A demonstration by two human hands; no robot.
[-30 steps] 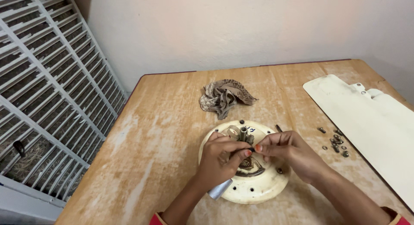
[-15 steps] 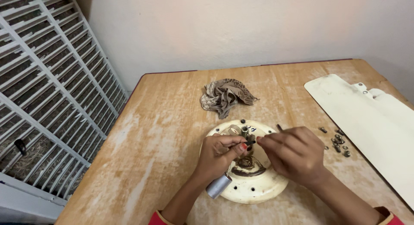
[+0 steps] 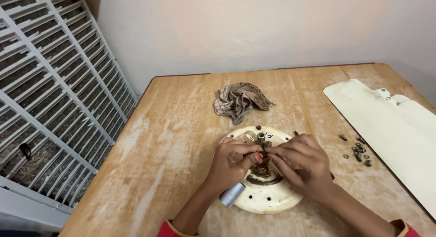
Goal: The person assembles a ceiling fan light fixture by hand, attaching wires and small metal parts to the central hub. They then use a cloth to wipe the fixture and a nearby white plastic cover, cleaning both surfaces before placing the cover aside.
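Shifted slightly left since half a second ago: both hands, now meeting nearer the centre of round cream motor plate (image 3: 272, 198). Left hand (image 3: 231, 164) pinched around small dark part (image 3: 262, 154) at fingertips, grey cylindrical handle (image 3: 232, 194) jutting out below palm toward near edge. Right hand (image 3: 302, 162) curled, fingertips pressed to same part; firm grip or mere touch not discernible. One plate, near centre of wooden table (image 3: 172, 141), one short metal shaft (image 3: 261, 138) upright at its middle. One crumpled patterned rag (image 3: 240, 100) just beyond plate, unmoved. One cream fan blade (image 3: 390, 123) at right. Roughly eight loose screws (image 3: 359, 150) scattered between plate and blade, same places as before. White window grille (image 3: 50, 91) at left.
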